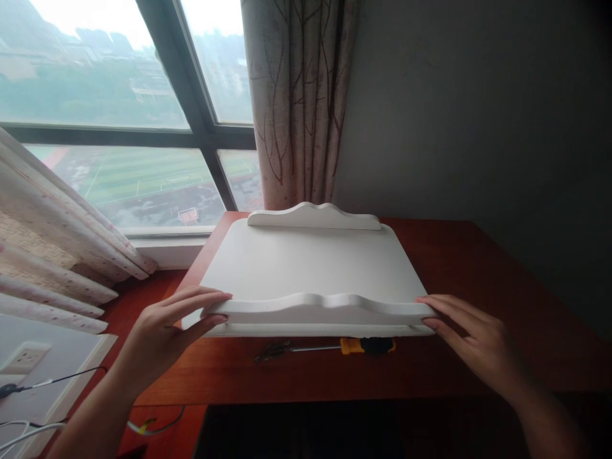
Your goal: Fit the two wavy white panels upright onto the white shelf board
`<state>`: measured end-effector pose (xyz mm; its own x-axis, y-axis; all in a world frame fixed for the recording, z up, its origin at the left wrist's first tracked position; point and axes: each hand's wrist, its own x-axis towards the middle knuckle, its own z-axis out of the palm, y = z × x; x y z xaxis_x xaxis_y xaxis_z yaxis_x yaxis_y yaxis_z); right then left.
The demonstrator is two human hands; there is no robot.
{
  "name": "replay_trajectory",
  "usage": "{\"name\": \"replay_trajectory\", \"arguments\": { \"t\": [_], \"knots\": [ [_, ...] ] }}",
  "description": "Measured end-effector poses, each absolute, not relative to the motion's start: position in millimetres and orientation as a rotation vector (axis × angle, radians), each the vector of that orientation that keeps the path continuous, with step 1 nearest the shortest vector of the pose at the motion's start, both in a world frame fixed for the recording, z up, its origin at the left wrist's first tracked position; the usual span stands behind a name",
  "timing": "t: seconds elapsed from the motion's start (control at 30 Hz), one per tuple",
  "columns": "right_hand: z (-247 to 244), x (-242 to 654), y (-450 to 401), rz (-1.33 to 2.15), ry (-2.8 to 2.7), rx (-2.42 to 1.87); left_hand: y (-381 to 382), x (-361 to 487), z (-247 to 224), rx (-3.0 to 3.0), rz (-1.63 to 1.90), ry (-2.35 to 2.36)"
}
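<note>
A white board (pixel 310 264) lies on the reddish-brown table (pixel 459 268), with a wavy-edged white strip (pixel 313 218) standing along its far side. A second wavy white strip (pixel 325 309) stands along the near side. My left hand (pixel 167 322) pinches the left end of this near strip between thumb and fingers. At its right end, my right hand (pixel 471 331) grips it the same way. A screwdriver (pixel 366 345) with a yellow and black handle lies just in front of the board, beside a small pile of screws (pixel 275 350).
Behind the table hangs a patterned curtain (pixel 299 102), next to a large window (pixel 157 185). Another curtain (pixel 57 248) is at the left. Below it are a wall socket (pixel 26 358) and cables (pixel 33 433). A dark area lies below the table's front edge.
</note>
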<state>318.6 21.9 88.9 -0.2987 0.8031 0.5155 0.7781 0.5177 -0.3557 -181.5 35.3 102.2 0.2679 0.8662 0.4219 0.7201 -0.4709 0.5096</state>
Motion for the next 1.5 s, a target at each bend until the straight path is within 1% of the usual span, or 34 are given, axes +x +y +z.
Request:
{"name": "replay_trajectory", "arguments": {
  "t": [0.27, 0.53, 0.77, 1.2, 1.5],
  "knots": [
    [85, 325, 18, 0.105, -2.066, -1.375, 38, -177, 104, 2.332, 0.985, 1.437],
    [83, 319, 23, 0.045, -2.097, -1.299, 37, -182, 102, 2.346, 1.003, 1.492],
    [85, 311, 24, 0.086, -2.103, -1.302, 34, -194, 99, 2.329, 0.999, 1.562],
    [80, 321, 27, 0.053, -2.103, -1.319, 37, -180, 101, 2.326, 1.039, 1.441],
    [72, 327, 23, 0.171, -2.04, -1.394, 36, -176, 103, 2.277, 1.007, 1.457]
  ]
}}
